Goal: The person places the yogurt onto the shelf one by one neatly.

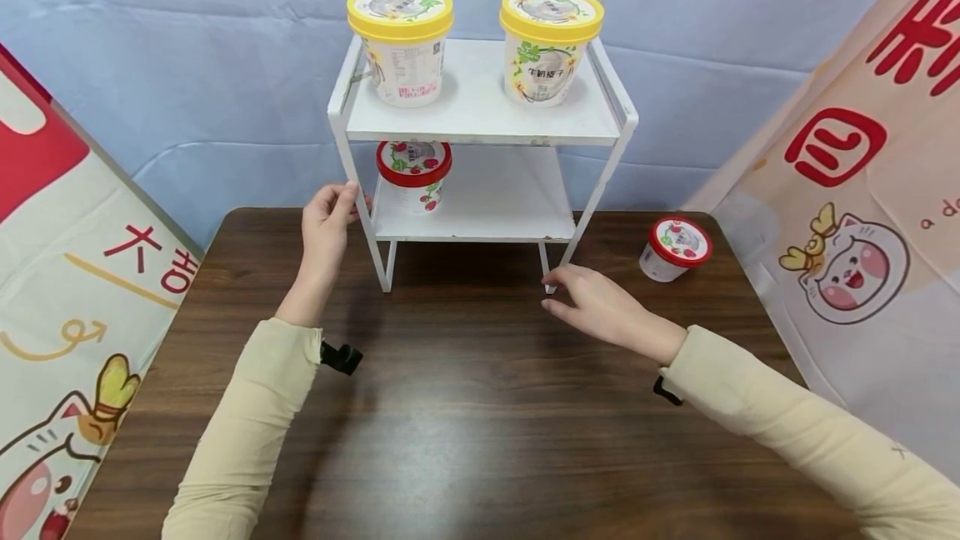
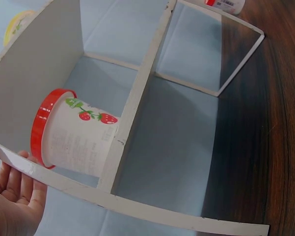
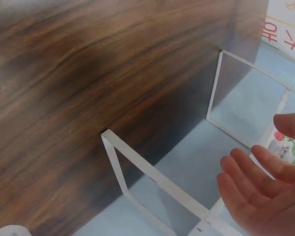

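My left hand (image 1: 328, 213) grips the left front post of a white two-tier shelf rack (image 1: 480, 226); in the left wrist view its fingers (image 2: 24, 184) lie behind the post. Near the rack's right front leg, my right hand (image 1: 592, 300) holds nothing, fingers loosely bent and thumb apart. Two yellow-lidded ice cream tubs (image 1: 405, 65) stand upright on the top tier, one at each side. On the lower tier at the left sits a red-lidded ice cream tub (image 2: 78, 135) printed with strawberries.
Another red-lidded tub (image 1: 667, 250) stands on the dark wooden table (image 1: 450, 407), to the right of the rack. Pale blue cloth (image 1: 247, 65) hangs behind the table. Printed banners (image 1: 847, 190) flank it on both sides.
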A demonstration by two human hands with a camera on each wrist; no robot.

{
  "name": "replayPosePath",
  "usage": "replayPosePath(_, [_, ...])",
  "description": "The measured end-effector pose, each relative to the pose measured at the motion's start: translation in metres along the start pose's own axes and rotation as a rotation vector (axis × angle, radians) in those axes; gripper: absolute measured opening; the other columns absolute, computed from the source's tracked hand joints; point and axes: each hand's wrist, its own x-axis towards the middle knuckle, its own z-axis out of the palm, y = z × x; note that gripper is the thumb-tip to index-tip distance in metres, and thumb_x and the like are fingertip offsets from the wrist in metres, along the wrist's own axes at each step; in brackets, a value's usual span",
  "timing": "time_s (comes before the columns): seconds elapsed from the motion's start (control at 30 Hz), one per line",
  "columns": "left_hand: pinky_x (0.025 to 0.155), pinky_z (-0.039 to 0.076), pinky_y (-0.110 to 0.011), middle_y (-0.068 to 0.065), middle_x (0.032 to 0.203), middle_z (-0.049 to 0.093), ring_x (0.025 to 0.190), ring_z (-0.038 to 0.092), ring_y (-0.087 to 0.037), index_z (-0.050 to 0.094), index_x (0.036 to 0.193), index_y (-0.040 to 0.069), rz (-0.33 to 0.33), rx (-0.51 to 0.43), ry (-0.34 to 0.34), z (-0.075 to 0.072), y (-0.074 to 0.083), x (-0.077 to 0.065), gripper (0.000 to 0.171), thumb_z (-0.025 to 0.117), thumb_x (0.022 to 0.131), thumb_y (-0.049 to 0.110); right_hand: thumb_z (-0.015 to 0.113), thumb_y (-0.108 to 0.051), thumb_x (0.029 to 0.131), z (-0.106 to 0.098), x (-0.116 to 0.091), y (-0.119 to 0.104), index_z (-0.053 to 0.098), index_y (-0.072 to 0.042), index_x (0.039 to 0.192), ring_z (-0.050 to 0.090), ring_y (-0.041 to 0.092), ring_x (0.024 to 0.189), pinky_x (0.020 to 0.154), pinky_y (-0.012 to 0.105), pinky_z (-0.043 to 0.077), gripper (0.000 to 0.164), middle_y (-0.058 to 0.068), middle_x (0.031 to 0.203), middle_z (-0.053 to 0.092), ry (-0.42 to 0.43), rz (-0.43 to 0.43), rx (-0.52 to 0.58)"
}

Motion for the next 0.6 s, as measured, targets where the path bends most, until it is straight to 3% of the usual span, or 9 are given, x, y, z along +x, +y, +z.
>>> replayPosePath(0.23, [0.072,0.047,-0.021,0.005,0.076,0.062,0.076,0.057,-0.01,0.056,0.084,0.007,-0.005,0.001,0.001,0.0,-0.001,0.001,0.017,0.052,0.093,0.02,0.062,-0.022,0.086,0.009,-0.006,0.009,0.059,0.0,0.108,0.058,0.025,0.1,0.086,0.042,0.045,0.031,0.013,0.104,0.061,-0.001,0.009,0.012])
replayPosePath(0.47, [0.072,0.047,-0.021,0.006,0.075,0.062,0.076,0.058,-0.01,0.055,0.091,-0.007,-0.007,0.003,0.005,0.0,-0.001,0.001,0.027,0.052,0.094,0.019,0.063,-0.021,0.085,0.013,-0.01,0.014,0.059,0.0,0.111,0.057,0.025,0.102,0.086,0.042,0.045,0.033,0.011,0.107,0.061,0.011,0.012,0.035])
replayPosePath(0.6, [0.072,0.047,-0.02,0.006,0.075,0.062,0.076,0.058,-0.01,0.056,0.087,-0.001,0.0,0.006,0.008,0.0,-0.001,0.001,0.023,0.052,0.093,0.021,0.063,-0.02,0.085,0.014,-0.012,0.017,0.059,-0.001,0.112,0.057,0.026,0.102,0.086,0.043,0.045,0.033,0.011,0.108,0.061,0.013,0.027,0.053])
